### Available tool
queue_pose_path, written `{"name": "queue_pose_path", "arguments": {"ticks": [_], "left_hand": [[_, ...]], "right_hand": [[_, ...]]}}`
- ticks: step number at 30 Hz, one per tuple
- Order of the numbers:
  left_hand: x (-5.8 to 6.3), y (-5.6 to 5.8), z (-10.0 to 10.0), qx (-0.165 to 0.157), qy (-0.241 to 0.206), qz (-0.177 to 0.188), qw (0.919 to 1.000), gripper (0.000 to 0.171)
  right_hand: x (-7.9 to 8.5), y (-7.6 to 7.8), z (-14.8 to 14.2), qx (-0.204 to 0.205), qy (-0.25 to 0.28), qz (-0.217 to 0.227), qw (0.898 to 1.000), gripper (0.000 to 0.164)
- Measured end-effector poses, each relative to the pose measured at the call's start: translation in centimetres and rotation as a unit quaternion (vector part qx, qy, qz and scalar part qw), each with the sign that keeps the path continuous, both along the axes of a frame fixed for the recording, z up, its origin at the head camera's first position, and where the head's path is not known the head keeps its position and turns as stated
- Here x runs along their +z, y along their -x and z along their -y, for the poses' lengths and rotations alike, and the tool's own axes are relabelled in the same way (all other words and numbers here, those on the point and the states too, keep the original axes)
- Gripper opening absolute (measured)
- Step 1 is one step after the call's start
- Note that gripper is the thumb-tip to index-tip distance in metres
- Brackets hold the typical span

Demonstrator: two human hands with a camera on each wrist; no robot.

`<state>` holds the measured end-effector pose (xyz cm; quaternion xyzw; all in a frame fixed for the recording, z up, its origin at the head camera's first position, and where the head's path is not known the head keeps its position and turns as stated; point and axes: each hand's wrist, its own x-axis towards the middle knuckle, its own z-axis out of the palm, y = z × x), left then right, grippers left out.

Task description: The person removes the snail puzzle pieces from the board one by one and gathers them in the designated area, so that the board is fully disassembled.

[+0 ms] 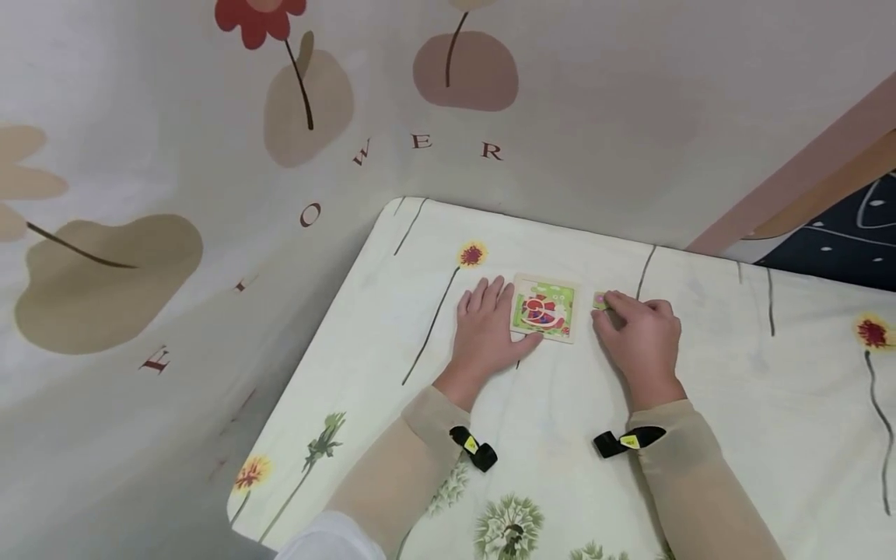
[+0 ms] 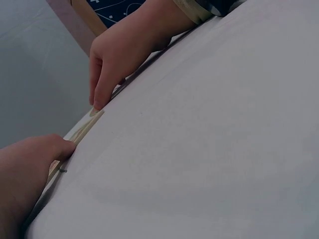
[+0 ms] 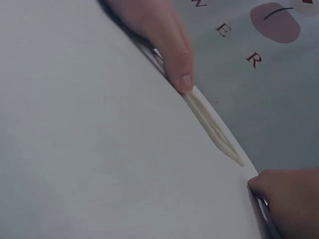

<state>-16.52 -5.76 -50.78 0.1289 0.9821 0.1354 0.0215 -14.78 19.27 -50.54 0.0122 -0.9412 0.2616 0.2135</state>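
Note:
A square wooden picture puzzle (image 1: 544,309) with a pale frame lies flat on the cloth; its picture is green, red and purple, with a white outline. Beside its left edge my left hand (image 1: 484,330) rests with fingers extended, the thumb along the lower edge of the frame. To the right of the puzzle, my right hand (image 1: 640,334) pinches a small green puzzle piece (image 1: 600,300) with a pink spot between thumb and index finger. The left wrist view shows the frame (image 2: 85,130) edge-on between both hands. In the right wrist view the piece is hidden by the fingers.
A white tablecloth (image 1: 378,311) printed with flowers covers the table. Behind it and at the left hangs a pale fabric (image 1: 595,117) with flower prints and red letters. Dark patterned cloth (image 1: 847,241) shows at the far right. Each wrist wears a black strapped camera (image 1: 483,455).

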Motion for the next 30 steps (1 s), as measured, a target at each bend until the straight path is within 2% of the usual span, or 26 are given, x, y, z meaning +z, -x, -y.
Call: {"name": "queue_pose_path", "arguments": {"ticks": [3, 7, 30], "left_hand": [[-0.02, -0.07, 0.16, 0.000, 0.000, -0.002, 1.0000, 0.102], [-0.05, -0.09, 0.32, 0.002, 0.000, -0.008, 1.0000, 0.101], [0.09, -0.02, -0.08, -0.002, -0.002, -0.007, 1.0000, 0.101]], "right_hand": [[0.08, -0.01, 0.31, -0.002, -0.031, -0.013, 0.999, 0.033], [0.03, 0.08, 0.56, -0.001, -0.042, -0.027, 0.999, 0.031], [-0.40, 0.13, 0.23, -0.011, -0.019, -0.020, 1.000, 0.029]]}}
